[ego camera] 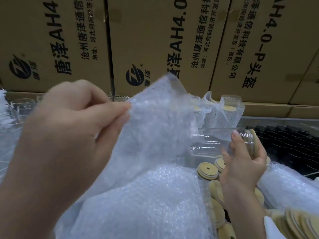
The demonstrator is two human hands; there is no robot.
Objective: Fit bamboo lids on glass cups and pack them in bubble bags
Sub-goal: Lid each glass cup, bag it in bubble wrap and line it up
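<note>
Cardboard boxes printed with black lettering stand stacked as a wall behind my work area. My left grip is raised in front of them, thumb and fingertips pressed together on the upper edge of a bubble bag, which hangs down from that pinch, blurred. My right grip is curled round a glass cup that lies on its side in the air, base pointing left toward the bag and just beside it, with a bamboo lid fitted on the end by my fingers. Below the cup lie loose lids, round with a small hole in the middle, some flat and some on edge. A pile of bubble bags fills the foreground under my left arm. Two packed cups stand upright against the boxes, lids showing through the wrap. To the right sits a black ridged tray, and bare glasses stand at far left
</note>
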